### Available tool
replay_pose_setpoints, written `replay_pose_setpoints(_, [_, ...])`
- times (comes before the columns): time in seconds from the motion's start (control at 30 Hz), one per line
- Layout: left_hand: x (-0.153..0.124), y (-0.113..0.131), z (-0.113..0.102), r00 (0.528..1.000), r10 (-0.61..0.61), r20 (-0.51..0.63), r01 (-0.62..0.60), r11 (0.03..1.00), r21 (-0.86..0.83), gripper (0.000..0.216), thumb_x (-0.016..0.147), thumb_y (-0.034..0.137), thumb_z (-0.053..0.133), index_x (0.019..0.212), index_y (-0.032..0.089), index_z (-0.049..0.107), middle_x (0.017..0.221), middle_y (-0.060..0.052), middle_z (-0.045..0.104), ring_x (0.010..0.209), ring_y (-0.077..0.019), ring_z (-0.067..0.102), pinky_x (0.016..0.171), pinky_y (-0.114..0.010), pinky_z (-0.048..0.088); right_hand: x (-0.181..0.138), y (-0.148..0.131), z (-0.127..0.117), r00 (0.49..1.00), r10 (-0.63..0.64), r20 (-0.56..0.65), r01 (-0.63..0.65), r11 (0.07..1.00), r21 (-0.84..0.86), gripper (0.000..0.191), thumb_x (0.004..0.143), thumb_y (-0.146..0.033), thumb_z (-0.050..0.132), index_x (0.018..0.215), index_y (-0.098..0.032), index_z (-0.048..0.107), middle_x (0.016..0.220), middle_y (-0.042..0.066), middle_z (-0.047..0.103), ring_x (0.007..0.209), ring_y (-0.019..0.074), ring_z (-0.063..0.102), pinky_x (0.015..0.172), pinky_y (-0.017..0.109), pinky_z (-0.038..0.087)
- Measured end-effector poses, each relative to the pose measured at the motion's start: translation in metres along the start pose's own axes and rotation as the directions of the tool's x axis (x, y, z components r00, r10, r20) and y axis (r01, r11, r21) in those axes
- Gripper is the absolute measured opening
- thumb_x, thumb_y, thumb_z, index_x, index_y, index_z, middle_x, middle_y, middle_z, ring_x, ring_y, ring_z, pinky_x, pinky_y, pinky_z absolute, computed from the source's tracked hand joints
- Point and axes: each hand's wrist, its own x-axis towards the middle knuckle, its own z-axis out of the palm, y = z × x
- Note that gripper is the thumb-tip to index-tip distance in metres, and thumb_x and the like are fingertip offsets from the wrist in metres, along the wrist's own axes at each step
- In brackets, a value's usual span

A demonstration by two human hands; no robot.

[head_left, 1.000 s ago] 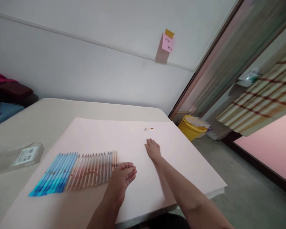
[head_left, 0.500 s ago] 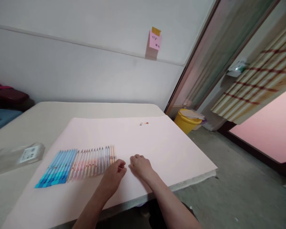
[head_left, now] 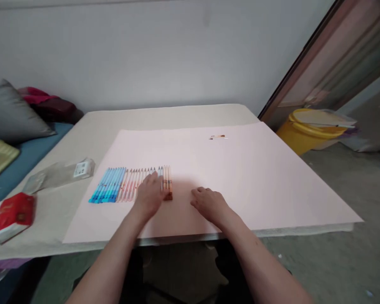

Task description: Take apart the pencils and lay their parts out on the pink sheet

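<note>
A row of pens lies side by side on a large pale pink sheet (head_left: 256,177). Blue pens (head_left: 109,185) form its left end, pink pens (head_left: 129,185) come after them, and orange-brown pens (head_left: 168,183) sit at the right end. My left hand (head_left: 150,193) is over the right part of the row, fingers stretched across the pens and hiding several of them; nothing appears gripped. To the right, apart from the pens, my right hand (head_left: 210,204) rests on the sheet with fingers loosely bent and nothing visible in it.
Two thin pen-like items (head_left: 218,137) lie at the sheet's far side. A clear plastic sleeve (head_left: 63,174) and a red-and-white packet (head_left: 11,217) are on the left of the table. A yellow bucket (head_left: 299,133) stands beyond the right edge.
My view has tilted down and turned left, bringing the packet and cushion into sight. My left hand has shifted from the row's right end onto the pens, its fingers now stretched.
</note>
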Motion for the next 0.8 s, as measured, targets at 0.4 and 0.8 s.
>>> replay_pose_setpoints(0.4, [-0.005,0.029,0.027,0.980,0.145,0.135,-0.152,0.987,0.043,0.061,0.082,0.050,0.043,0.133,0.018,0.037,0.146,-0.015,0.027,0.133,-0.0307,0.021,0.102,-0.050,0.019,-0.002,0.008,0.001,0.997,0.004,-0.076,-0.004,1.000,0.007,0.025,0.088,-0.033,0.040,0.104,-0.021,0.055,0.102,0.011,0.061,0.091,0.0253,0.058,0.070,0.034,0.043])
replay_pose_setpoints(0.8, [-0.012,0.030,0.021,0.982,0.143,0.124,-0.154,0.985,0.081,0.047,0.083,0.040,0.045,0.126,0.020,0.046,0.144,-0.013,0.030,0.132,-0.0317,0.022,0.100,-0.051,0.021,0.008,-0.005,0.004,0.993,0.027,-0.115,-0.029,0.999,-0.018,0.032,0.092,-0.024,0.025,0.108,-0.020,0.052,0.101,0.011,0.060,0.088,0.0238,0.058,0.070,0.034,0.043])
